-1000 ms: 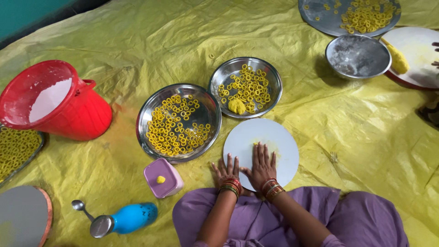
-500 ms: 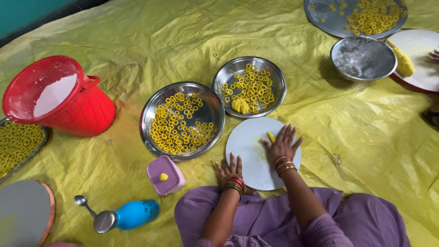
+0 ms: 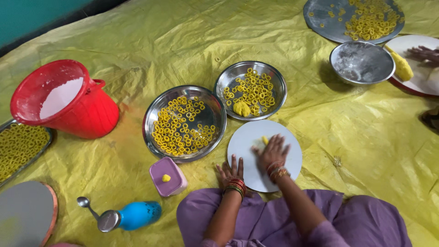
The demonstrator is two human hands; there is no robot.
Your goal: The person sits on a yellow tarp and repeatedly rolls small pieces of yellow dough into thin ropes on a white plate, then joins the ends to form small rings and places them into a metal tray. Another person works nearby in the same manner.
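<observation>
The right hand (image 3: 270, 153) lies flat, fingers spread, on the white round board (image 3: 292, 158), pressing a small piece of yellow dough (image 3: 264, 140) that peeks out just beyond its fingertips. The left hand (image 3: 229, 173) rests open, fingers splayed, at the board's near edge, steadying it against the yellow sheet (image 3: 356, 128). Just ahead of the right hand sits a steel plate (image 3: 279, 98) of dough rings with a dough lump (image 3: 241, 108); a larger ring-filled plate (image 3: 218, 107) lies ahead of the left hand. Pressing unevenly would likely flatten or break the strand, and a hard push could slide the board into the plates.
</observation>
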